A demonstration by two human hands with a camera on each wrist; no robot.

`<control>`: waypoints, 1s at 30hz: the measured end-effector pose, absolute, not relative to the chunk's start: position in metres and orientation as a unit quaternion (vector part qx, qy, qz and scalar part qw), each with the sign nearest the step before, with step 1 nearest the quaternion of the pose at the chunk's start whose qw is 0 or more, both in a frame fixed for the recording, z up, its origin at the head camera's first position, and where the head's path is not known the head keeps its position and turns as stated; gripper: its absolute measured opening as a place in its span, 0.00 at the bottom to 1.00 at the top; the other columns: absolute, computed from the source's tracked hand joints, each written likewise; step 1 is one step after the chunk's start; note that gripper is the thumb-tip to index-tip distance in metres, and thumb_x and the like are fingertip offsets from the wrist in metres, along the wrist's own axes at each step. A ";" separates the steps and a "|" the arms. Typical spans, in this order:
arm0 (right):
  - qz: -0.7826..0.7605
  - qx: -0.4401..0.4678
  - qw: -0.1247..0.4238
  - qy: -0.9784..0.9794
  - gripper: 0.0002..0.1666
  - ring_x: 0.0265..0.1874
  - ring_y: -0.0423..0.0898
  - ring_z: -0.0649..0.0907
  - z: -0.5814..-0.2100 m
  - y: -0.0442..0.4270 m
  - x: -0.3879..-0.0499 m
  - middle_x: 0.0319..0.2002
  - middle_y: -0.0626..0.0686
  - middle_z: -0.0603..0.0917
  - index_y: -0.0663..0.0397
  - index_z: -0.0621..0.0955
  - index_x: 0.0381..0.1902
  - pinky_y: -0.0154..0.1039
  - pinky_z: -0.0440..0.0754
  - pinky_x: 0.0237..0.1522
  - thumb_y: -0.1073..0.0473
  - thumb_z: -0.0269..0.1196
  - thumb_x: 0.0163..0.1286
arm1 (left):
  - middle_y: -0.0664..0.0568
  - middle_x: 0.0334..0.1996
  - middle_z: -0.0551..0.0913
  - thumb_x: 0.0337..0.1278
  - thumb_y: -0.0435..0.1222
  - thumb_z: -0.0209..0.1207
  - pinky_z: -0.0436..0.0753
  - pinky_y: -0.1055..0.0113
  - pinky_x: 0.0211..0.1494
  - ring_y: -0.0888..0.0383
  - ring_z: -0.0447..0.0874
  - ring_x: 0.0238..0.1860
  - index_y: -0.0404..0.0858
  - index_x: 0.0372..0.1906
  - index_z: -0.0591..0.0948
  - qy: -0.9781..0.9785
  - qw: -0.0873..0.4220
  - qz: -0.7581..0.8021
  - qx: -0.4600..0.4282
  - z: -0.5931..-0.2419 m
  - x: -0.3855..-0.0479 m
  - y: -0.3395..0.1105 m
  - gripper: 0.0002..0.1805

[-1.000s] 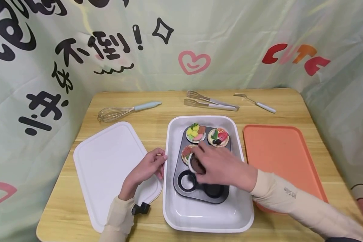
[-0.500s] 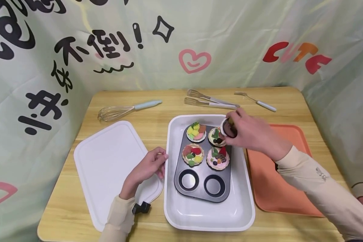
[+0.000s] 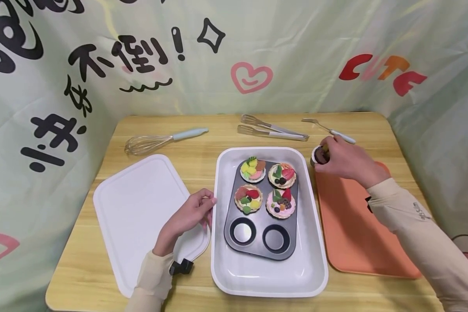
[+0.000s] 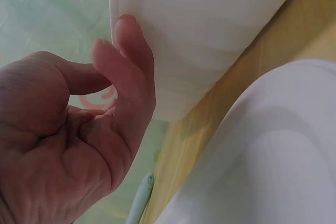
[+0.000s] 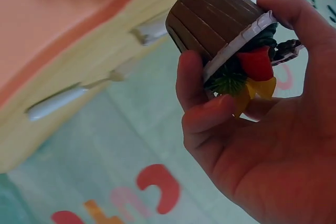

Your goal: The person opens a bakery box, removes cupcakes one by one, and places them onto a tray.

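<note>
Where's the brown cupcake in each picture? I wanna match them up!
Head: the cupcake is right of the middle, in the right hand, near the orange tray's far left corner.
Left wrist: not in it; the left hand shows there.
Right wrist: top, a little right of the middle; its brown side faces up and left, tilted.
Shared landmark: the wooden table shows in all three.

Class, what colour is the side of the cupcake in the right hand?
The cupcake has a brown side, clearest in the right wrist view.
</note>
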State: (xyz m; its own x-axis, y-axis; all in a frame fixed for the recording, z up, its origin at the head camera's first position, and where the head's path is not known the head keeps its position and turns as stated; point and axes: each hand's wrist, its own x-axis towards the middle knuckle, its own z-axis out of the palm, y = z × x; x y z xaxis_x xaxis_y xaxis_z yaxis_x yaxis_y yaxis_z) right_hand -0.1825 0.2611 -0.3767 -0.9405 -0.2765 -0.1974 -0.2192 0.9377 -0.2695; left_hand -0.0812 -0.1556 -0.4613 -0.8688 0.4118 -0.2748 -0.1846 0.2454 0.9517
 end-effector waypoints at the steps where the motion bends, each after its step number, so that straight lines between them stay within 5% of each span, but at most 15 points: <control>1: -0.124 -0.124 0.116 0.978 0.22 0.35 0.53 0.73 -0.379 0.264 -0.183 0.47 0.62 0.71 0.60 0.69 0.41 0.46 0.67 0.30 0.50 0.62 0.58 | 0.38 0.22 0.79 0.78 0.35 0.48 0.81 0.64 0.19 0.49 0.82 0.19 0.30 0.49 0.70 0.750 0.245 0.609 0.076 -0.461 -0.081 -0.155 0.10; 5: -0.128 -0.116 0.115 0.978 0.16 0.33 0.51 0.67 -0.388 0.274 -0.185 0.36 0.58 0.68 0.55 0.67 0.30 0.43 0.61 0.27 0.51 0.61 0.58 | 0.38 0.22 0.79 0.78 0.36 0.48 0.80 0.65 0.19 0.52 0.82 0.19 0.30 0.49 0.70 0.750 0.245 0.610 0.077 -0.461 -0.082 -0.155 0.10; 9: -0.128 -0.110 0.128 0.977 0.17 0.34 0.51 0.67 -0.397 0.283 -0.187 0.35 0.58 0.67 0.55 0.67 0.29 0.45 0.62 0.28 0.50 0.61 0.60 | 0.37 0.22 0.79 0.78 0.36 0.48 0.79 0.66 0.19 0.52 0.82 0.19 0.29 0.49 0.70 0.752 0.242 0.608 0.077 -0.461 -0.082 -0.155 0.11; 21: -0.115 -0.093 0.152 0.977 0.35 0.37 0.61 0.78 -0.417 0.299 -0.190 0.45 0.69 0.72 0.68 0.71 0.52 0.58 0.76 0.35 0.43 0.63 0.61 | 0.37 0.22 0.79 0.77 0.37 0.49 0.78 0.67 0.19 0.48 0.82 0.19 0.28 0.48 0.70 0.755 0.237 0.606 0.080 -0.462 -0.082 -0.155 0.13; 30: -0.107 -0.088 0.170 0.976 0.36 0.37 0.60 0.76 -0.422 0.299 -0.191 0.48 0.69 0.71 0.67 0.70 0.54 0.57 0.75 0.37 0.42 0.61 0.62 | 0.41 0.21 0.78 0.78 0.37 0.49 0.79 0.66 0.19 0.51 0.81 0.19 0.27 0.49 0.69 0.751 0.242 0.609 0.077 -0.461 -0.082 -0.155 0.13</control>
